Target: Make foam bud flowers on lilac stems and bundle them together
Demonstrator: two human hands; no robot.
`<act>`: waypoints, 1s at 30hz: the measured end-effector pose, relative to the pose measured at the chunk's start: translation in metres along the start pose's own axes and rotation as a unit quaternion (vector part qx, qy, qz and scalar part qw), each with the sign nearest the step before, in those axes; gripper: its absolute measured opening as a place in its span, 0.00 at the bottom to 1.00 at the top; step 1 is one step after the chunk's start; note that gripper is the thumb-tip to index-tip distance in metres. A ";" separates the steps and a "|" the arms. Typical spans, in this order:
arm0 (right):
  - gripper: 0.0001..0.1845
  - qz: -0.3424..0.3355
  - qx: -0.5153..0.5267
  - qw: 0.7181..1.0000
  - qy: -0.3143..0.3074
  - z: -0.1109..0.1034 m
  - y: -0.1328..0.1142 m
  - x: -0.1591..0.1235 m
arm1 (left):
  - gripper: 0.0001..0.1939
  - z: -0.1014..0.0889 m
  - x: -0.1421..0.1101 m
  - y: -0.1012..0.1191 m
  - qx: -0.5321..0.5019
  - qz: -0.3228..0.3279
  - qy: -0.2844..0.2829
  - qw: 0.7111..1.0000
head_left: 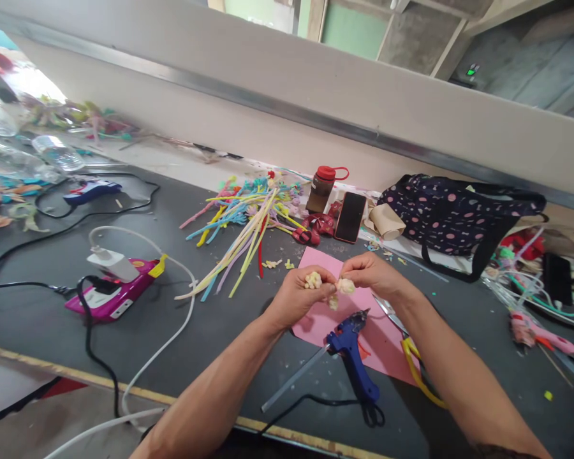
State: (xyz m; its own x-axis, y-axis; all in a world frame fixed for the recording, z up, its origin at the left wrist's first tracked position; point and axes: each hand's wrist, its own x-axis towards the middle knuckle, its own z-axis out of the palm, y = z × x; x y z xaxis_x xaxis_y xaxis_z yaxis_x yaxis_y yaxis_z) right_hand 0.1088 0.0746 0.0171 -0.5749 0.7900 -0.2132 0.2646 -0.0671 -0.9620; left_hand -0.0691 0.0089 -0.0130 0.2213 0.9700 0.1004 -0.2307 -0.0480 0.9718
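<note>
My left hand is closed around small cream-coloured fluffy flower pieces, which poke out between thumb and fingers. Close beside it, my right hand pinches another cream fluffy flower piece. Both hands hover over a pink sheet lying on the dark table. Just below them rests a blue glue gun with a clear glue stick in its back end. Scissors with yellow handles lie partly under my right forearm.
Coloured pipe cleaners are heaped behind my hands. A red-lidded bottle, phone and patterned bag stand along the back. A magenta power strip with cables sits left, a pink glue gun right.
</note>
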 end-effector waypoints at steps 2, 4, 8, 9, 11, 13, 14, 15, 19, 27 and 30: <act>0.09 0.021 0.053 0.998 0.008 0.006 0.011 0.000 | 0.08 0.002 0.000 -0.003 -0.035 -0.004 0.011 0.999; 0.11 0.030 0.078 0.996 0.010 0.013 0.020 0.000 | 0.09 0.003 0.001 -0.005 -0.051 0.000 0.029 0.998; 0.14 0.029 0.114 0.993 0.025 0.027 0.026 0.000 | 0.09 0.003 0.002 -0.008 -0.028 0.019 0.086 0.996; 0.14 0.025 0.120 0.992 0.032 0.030 0.026 0.000 | 0.09 0.003 0.002 -0.008 -0.022 0.020 0.100 0.995; 0.13 0.008 0.122 0.991 0.060 0.039 0.025 -0.001 | 0.09 0.002 0.004 -0.009 -0.015 0.022 0.129 0.991; 0.12 -0.028 0.091 0.990 0.108 0.047 0.022 -0.003 | 0.08 0.000 0.005 -0.011 -0.006 0.024 0.160 0.987; 0.12 -0.052 0.060 0.987 0.137 0.050 0.020 -0.004 | 0.08 -0.001 0.006 -0.012 0.000 0.026 0.177 0.984; 0.13 -0.075 0.024 0.983 0.165 0.054 0.018 -0.005 | 0.08 -0.002 0.007 -0.013 0.005 0.027 0.188 0.982; 0.13 -0.114 -0.082 0.966 0.217 0.059 0.013 -0.008 | 0.10 -0.005 0.009 -0.016 0.006 0.029 0.177 0.984; 0.12 -0.115 -0.097 0.966 0.211 0.054 0.015 -0.005 | 0.10 -0.003 0.009 -0.008 -0.029 0.010 0.148 0.988; 0.10 -0.132 -0.096 0.960 0.225 0.052 0.015 -0.005 | 0.10 0.000 0.010 -0.006 -0.083 -0.008 0.145 0.986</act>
State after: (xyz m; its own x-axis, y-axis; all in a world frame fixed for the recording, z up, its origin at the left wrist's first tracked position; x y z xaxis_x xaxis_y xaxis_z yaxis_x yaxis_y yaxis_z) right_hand 0.0753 0.0381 -0.0049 -0.2596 0.9504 0.1713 0.3184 0.2517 -0.9140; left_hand -0.0656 0.0184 -0.0179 -0.0486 0.9988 -0.0037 -0.3865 -0.0154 0.9222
